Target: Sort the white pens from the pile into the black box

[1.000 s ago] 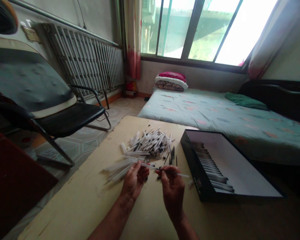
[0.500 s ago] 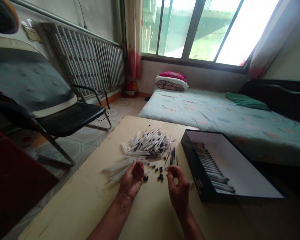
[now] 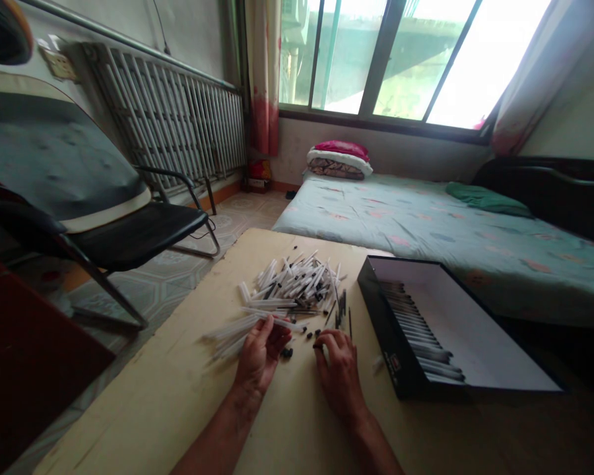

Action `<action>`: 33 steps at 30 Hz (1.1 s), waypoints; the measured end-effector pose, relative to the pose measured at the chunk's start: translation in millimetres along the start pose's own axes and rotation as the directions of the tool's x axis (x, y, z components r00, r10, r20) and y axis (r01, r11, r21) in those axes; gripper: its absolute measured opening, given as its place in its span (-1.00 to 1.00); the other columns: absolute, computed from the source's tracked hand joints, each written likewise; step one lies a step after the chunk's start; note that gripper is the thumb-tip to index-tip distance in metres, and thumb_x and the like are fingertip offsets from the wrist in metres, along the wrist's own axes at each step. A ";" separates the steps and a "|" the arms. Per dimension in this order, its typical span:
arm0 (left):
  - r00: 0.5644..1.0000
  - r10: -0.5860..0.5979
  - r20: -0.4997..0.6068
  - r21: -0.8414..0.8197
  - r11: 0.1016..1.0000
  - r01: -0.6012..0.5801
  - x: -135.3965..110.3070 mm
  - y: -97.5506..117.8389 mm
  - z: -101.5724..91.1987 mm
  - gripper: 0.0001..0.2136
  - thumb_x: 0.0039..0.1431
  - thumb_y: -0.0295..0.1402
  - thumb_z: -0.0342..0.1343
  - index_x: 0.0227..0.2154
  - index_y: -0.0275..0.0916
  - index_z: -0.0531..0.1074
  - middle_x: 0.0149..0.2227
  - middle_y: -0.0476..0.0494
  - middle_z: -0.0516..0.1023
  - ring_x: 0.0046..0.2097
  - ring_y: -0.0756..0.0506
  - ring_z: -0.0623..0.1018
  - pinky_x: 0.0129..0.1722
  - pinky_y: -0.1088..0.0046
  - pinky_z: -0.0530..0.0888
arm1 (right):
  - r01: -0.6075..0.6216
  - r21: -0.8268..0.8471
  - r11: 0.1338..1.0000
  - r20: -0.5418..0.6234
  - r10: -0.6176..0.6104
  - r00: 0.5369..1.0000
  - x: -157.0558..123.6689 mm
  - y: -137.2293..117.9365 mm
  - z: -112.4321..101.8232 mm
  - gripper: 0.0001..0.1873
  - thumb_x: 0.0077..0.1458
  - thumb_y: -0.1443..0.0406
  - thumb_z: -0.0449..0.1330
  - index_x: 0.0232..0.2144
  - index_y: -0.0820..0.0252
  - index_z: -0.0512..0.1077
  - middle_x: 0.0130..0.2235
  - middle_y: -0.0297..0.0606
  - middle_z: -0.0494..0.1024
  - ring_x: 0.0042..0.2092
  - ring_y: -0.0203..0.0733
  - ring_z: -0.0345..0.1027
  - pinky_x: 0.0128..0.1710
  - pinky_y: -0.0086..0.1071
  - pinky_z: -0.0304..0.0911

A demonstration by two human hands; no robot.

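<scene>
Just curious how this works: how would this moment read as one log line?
left hand: holds clear pen tube | right hand: near small black pieces | beside: pen pile, black box

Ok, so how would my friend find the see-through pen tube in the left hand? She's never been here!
On the pale table, find the heap of clear pen tubes beside the open black box. The left hand is at the heap's front edge. Its fingers touch one tube, which lies slanted across the tubes beneath it.
</scene>
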State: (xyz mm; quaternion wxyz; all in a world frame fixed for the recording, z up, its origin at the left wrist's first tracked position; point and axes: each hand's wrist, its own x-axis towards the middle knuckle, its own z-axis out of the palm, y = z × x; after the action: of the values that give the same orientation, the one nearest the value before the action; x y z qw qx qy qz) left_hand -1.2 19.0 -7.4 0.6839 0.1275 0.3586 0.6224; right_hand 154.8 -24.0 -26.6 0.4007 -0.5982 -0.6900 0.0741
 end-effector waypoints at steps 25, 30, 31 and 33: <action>0.981 0.112 0.157 0.310 0.938 -0.156 -6.5 -11.5 3.6 -0.76 -0.01 -0.23 0.21 -0.36 -0.27 0.35 -0.43 -0.09 0.60 -0.44 -0.04 0.57 -0.37 0.44 0.47 | -0.130 0.471 0.873 -0.100 0.200 0.975 -5.5 -8.7 8.2 -0.92 0.12 0.32 0.11 -0.29 0.20 0.35 -0.39 -0.31 0.46 -0.37 -0.28 0.38 -0.33 -0.42 0.29; 0.983 0.117 0.144 0.326 0.932 -0.159 -6.9 -11.5 3.6 -0.74 -0.02 -0.21 0.22 -0.36 -0.27 0.36 -0.43 -0.10 0.61 -0.46 -0.04 0.57 -0.37 0.43 0.47 | -0.121 0.501 0.857 -0.110 0.202 0.973 -4.7 -9.4 7.9 -0.91 0.11 0.32 0.12 -0.30 0.22 0.36 -0.42 -0.30 0.47 -0.40 -0.28 0.39 -0.37 -0.42 0.31; 0.983 0.120 0.143 0.328 0.931 -0.161 -7.1 -11.3 3.9 -0.74 -0.03 -0.21 0.23 -0.36 -0.27 0.36 -0.42 -0.11 0.61 -0.45 -0.04 0.57 -0.37 0.43 0.47 | -0.122 0.500 0.858 -0.111 0.203 0.973 -4.7 -9.7 7.7 -0.91 0.11 0.32 0.12 -0.31 0.22 0.36 -0.42 -0.30 0.48 -0.40 -0.28 0.40 -0.37 -0.42 0.31; 0.983 0.125 0.135 0.330 0.930 -0.163 -7.3 -10.7 4.4 -0.72 -0.05 -0.20 0.24 -0.36 -0.27 0.36 -0.42 -0.11 0.61 -0.45 -0.05 0.57 -0.37 0.42 0.47 | -0.125 0.496 0.859 -0.109 0.205 0.973 -4.9 -10.2 7.6 -0.92 0.10 0.32 0.12 -0.31 0.22 0.36 -0.42 -0.29 0.48 -0.40 -0.27 0.40 -0.37 -0.42 0.31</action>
State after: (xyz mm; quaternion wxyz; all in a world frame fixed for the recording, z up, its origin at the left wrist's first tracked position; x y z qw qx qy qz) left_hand 10.1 11.2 -8.5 0.6231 0.3041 0.4112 0.5917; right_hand 141.9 -28.3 -28.1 0.5833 -0.5394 -0.5615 0.2316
